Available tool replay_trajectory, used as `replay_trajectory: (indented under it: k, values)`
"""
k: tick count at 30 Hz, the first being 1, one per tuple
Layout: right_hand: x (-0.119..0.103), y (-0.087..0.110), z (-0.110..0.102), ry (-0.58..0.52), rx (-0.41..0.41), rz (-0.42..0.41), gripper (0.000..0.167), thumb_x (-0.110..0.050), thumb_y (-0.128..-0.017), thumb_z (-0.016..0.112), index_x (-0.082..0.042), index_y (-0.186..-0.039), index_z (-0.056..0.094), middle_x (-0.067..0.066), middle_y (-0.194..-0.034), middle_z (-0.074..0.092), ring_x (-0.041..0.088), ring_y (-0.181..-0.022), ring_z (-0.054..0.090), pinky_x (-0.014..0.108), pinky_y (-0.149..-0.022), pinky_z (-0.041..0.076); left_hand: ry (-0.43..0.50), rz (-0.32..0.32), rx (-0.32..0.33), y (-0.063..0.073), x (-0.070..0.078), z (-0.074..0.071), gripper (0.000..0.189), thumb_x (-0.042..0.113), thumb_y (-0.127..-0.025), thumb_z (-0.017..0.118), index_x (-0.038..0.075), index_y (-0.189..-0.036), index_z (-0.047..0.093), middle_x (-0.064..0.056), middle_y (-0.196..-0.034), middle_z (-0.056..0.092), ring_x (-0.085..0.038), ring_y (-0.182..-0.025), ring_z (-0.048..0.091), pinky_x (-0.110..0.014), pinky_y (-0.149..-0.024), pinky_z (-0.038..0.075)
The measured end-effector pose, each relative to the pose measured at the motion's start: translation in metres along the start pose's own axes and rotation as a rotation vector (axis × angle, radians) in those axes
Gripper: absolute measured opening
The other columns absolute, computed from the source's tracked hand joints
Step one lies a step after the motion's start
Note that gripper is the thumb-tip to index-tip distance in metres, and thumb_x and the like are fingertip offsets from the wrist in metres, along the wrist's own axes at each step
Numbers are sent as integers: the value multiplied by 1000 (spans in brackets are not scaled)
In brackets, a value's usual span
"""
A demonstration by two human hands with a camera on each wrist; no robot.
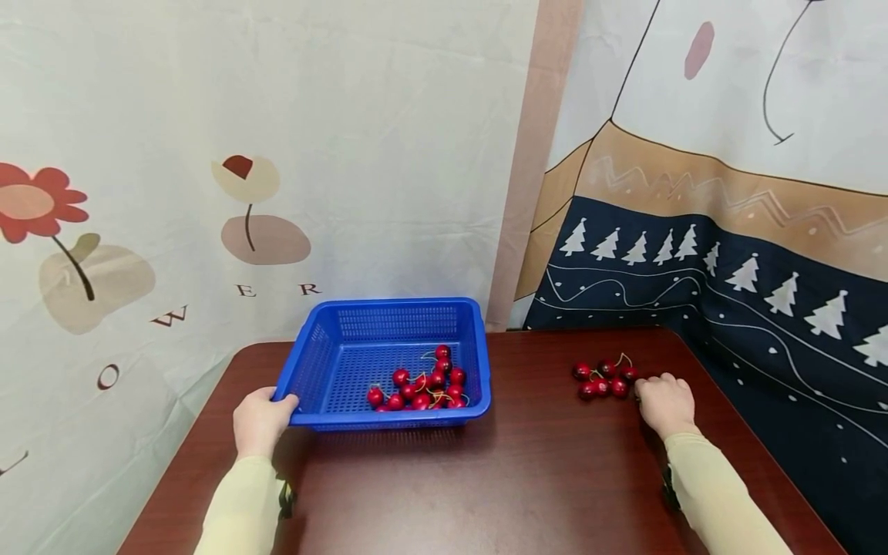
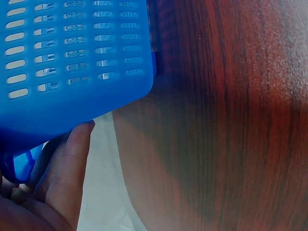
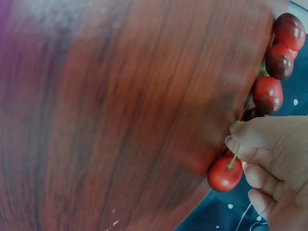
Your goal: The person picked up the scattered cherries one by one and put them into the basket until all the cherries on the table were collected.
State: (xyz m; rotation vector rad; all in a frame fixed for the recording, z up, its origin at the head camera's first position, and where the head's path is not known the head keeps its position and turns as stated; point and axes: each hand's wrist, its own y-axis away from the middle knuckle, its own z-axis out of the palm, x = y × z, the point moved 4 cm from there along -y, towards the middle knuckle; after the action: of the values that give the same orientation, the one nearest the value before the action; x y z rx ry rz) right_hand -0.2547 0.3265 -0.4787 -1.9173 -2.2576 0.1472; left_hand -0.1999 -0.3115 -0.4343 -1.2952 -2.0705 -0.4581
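A blue plastic basket (image 1: pixel 398 418) with perforated sides stands at the back left of the table, red cherries (image 1: pixel 420 401) gathered in its front right part. My left hand (image 1: pixel 260 422) grips the basket's left front corner; in the left wrist view its fingers (image 2: pixel 72 168) lie against the basket's wall (image 2: pixel 77 103). To the right, a small cluster of cherries (image 1: pixel 602 387) lies on the table. My right hand (image 1: pixel 667 403) is just beside that cluster. In the right wrist view, thumb and forefinger pinch the green stem of one cherry (image 3: pixel 225 174), which hangs below the fingertips.
The dark reddish-brown wooden table (image 1: pixel 444 493) runs beneath everything. Behind it hangs a pale printed cloth (image 1: pixel 388 154) with flowers and letters. A dark blue cloth (image 1: pixel 763 354) with white trees drops along the right edge.
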Motion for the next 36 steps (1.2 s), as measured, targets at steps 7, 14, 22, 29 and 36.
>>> replay_trajectory:
  k: [7,14,22,29,36]
  values:
    - [0,2,2,-17,6,-17,15,2,-81,67,-8,-71,63,13,-71,64,31,-67,51,45,-62,43,2,9,2,0,-1,0,39,17,-92,60,-15,-114,61,-37,-106,63,-48,-92,60,-62,-85,47]
    - [2,6,1,-54,2,-10,10,1,-81,68,-6,-74,66,12,-72,65,31,-66,52,49,-62,47,-1,13,6,1,-1,1,40,17,-91,60,-16,-114,62,-37,-107,63,-49,-93,60,-62,-86,46]
    - [4,11,-1,-104,17,0,8,0,-79,73,-6,-76,68,11,-74,66,30,-69,55,49,-63,53,2,7,-4,1,-2,1,39,18,-92,60,-15,-114,61,-37,-107,62,-49,-93,60,-62,-85,47]
    - [6,14,-15,-201,2,69,3,0,-82,68,-3,-82,67,11,-74,60,27,-64,55,47,-53,51,4,7,-6,0,-1,1,39,18,-92,60,-15,-113,62,-36,-106,63,-48,-91,60,-61,-84,47]
    - [11,15,-28,-288,-19,132,5,-4,-85,68,-2,-89,66,18,-84,64,27,-66,56,49,-57,51,2,9,1,0,0,0,39,17,-91,60,-15,-113,62,-36,-106,63,-47,-92,60,-60,-85,47]
